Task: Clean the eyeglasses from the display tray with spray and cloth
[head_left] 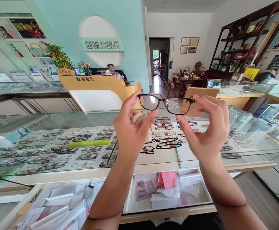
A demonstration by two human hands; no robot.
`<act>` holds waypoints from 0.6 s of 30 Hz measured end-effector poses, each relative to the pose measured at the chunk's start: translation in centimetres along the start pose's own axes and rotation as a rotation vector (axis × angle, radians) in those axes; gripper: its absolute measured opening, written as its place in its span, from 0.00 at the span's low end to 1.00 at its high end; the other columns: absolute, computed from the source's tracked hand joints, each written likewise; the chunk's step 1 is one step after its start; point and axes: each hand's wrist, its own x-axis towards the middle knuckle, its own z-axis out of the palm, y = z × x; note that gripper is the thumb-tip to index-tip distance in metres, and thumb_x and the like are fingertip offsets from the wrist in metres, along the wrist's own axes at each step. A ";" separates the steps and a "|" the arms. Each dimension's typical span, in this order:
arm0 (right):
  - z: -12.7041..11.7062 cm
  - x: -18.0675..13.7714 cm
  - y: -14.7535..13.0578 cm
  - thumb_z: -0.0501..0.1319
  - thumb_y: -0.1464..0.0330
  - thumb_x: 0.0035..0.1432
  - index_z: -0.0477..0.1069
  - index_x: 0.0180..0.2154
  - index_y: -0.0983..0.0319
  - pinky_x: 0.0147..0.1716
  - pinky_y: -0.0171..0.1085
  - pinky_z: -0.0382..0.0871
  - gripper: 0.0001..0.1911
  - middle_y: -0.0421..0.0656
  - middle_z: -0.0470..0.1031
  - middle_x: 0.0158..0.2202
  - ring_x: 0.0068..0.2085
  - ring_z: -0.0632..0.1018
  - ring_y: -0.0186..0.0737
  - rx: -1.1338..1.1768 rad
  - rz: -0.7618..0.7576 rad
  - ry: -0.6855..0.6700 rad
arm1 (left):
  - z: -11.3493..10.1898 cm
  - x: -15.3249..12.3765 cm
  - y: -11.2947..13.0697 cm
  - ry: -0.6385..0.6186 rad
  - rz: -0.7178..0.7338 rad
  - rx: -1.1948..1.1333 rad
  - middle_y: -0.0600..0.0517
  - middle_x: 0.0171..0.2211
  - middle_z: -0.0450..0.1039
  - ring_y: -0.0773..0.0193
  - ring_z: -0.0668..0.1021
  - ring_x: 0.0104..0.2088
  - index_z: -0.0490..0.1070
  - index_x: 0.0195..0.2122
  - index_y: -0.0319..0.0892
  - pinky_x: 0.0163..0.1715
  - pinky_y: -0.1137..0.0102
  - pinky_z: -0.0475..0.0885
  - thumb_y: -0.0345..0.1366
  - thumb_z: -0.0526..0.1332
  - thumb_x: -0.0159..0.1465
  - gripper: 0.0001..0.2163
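Clear, flat glass tops my bench (pixel 77 174), with rows of thin-rimmed display eyeglasses (pixel 86 156) beneath it on the left. Lower left, a compartment (pixel 26 206) contains loosely heaped white papers (pixel 59 199). My left hand (pixel 132 129), fingers curled around a crumpled pale cloth (pixel 139 117), grips one end of glossy black, rounded-rectangular spectacles (pixel 162 100), raised above the bench. Below them, a shallow white drawer (pixel 132 206) contains pink slips (pixel 168 179) and white sheets. My right hand (pixel 208 127), half curled, grips the spectacles' other end.
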 end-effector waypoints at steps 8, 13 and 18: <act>0.7 0.0 0.1 0.68 0.61 0.70 0.72 0.64 0.52 0.53 0.58 0.83 0.24 0.50 0.80 0.58 0.60 0.80 0.58 -0.002 0.026 -0.011 | 1.0 0.0 -0.9 0.188 0.088 -0.027 0.45 0.62 0.78 0.65 0.77 0.32 0.72 0.66 0.54 0.30 0.64 0.73 0.47 0.76 0.64 0.30; 1.0 -0.2 0.4 0.69 0.62 0.70 0.71 0.65 0.52 0.51 0.53 0.83 0.25 0.49 0.81 0.60 0.58 0.82 0.54 0.031 0.116 -0.075 | 1.1 -0.1 -1.2 0.251 0.127 0.046 0.45 0.60 0.77 0.64 0.76 0.32 0.72 0.64 0.53 0.32 0.62 0.74 0.50 0.78 0.62 0.32; 1.0 -0.3 0.2 0.68 0.62 0.70 0.71 0.66 0.50 0.46 0.51 0.84 0.26 0.49 0.80 0.63 0.57 0.84 0.53 0.111 0.249 -0.132 | 1.3 0.0 -1.6 0.278 0.209 0.031 0.46 0.56 0.76 0.66 0.72 0.30 0.73 0.63 0.54 0.29 0.63 0.71 0.50 0.79 0.60 0.32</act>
